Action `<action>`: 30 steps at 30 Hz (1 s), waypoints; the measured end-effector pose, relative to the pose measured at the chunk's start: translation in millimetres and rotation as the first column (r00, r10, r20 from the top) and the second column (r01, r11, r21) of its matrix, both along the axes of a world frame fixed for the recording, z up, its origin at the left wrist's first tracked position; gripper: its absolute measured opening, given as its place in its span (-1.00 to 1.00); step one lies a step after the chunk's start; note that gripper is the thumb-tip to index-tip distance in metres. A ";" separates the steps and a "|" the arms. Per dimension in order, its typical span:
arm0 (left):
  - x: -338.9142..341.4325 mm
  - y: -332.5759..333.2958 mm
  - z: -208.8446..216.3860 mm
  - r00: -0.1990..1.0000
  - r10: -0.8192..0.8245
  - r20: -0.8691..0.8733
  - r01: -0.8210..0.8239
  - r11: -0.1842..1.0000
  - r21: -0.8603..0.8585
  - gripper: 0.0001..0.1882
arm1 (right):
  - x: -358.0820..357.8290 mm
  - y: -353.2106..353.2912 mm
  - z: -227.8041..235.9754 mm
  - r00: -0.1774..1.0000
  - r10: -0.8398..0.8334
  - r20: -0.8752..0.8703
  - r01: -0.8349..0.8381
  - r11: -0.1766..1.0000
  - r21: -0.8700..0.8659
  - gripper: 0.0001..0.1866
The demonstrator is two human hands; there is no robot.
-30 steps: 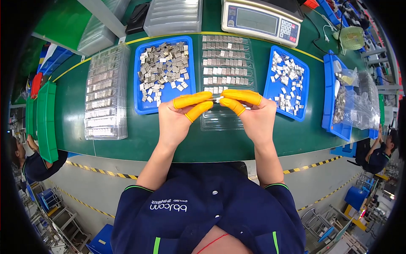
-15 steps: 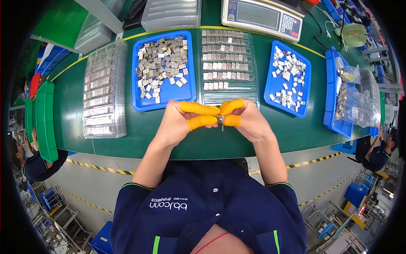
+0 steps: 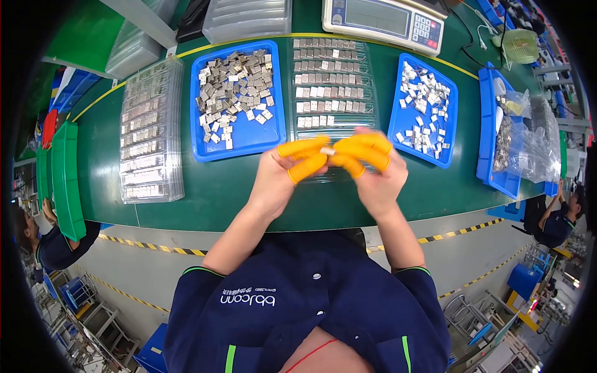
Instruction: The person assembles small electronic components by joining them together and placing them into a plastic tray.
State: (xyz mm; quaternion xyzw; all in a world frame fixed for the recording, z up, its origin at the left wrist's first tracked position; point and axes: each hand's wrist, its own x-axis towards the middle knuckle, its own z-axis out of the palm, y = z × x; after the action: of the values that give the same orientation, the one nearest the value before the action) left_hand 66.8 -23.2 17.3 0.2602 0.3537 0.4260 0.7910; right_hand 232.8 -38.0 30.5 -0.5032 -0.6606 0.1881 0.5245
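Note:
Yellow finger covers sit on the fingers of both my hands, which meet over the near end of a see-through tray [image 3: 367,118]. Between the fingertips is a small silvery metal part [image 3: 328,150], blurred, its exact kind unclear. My left hand [image 3: 281,174] pinches it from the left, fingers closed. My right hand [image 3: 375,174] closes on its right end, somewhat smeared by motion. Rows of similar small metal parts [image 3: 328,92] fill the farther slots of the tray. My hands hide its near end.
Left of the tray stands a blue bin [image 3: 242,140] of grey metal pieces; to the right, another blue bin [image 3: 413,117] holds whiter pieces. Filled see-through trays [image 3: 149,196] are stacked far left. A scale [image 3: 379,22] stands behind. Co-workers [image 3: 56,244] are at both sides.
Both hands have shifted slightly up and tilted, and the right hand's fingers have spread higher. The part now shows paler between the fingertips. The view has shifted a little.

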 end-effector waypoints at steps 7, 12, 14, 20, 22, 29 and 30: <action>-21.9 11.5 -6.8 0.627 0.492 -0.604 0.057 0.744 0.666 -0.74 | 32.0 40.0 -45.0 0.832 -0.202 0.516 0.083 0.966 0.244 -0.85; -35.9 15.0 -8.5 0.391 0.633 -0.669 0.220 0.641 0.735 -0.73 | 29.5 37.7 -52.1 0.774 -0.193 0.604 0.057 0.970 0.236 -0.83; -41.1 23.5 -10.2 0.334 0.663 -0.670 0.286 0.606 0.743 -0.73 | 30.0 36.8 -52.0 0.759 -0.192 0.622 0.067 0.973 0.219 -0.84; -72.1 61.9 -16.3 0.109 0.684 -0.722 0.425 0.624 0.656 -0.75 | 76.8 40.0 -35.6 0.756 -0.411 0.509 0.336 0.911 0.237 -0.76; -84.6 72.9 -27.0 0.036 0.691 -0.722 0.487 0.619 0.616 -0.74 | 97.6 48.2 -33.8 0.740 -0.463 0.488 0.546 0.837 -0.034 -0.77; -76.1 87.4 -27.8 -0.006 0.735 -0.678 0.594 0.548 0.589 -0.78 | 135.8 55.6 -56.9 0.703 -0.273 0.657 0.478 0.865 -0.151 -0.80; -77.0 87.4 -27.2 -0.013 0.737 -0.676 0.594 0.549 0.588 -0.78 | 136.0 55.0 -59.5 0.706 -0.272 0.654 0.473 0.868 -0.151 -0.80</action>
State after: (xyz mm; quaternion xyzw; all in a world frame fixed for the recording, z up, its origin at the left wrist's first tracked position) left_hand -10.2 64.1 -9.9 0.7850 0.5628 0.2587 0.0115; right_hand 368.8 17.0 -29.0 -0.7357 -0.6393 0.0037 0.2237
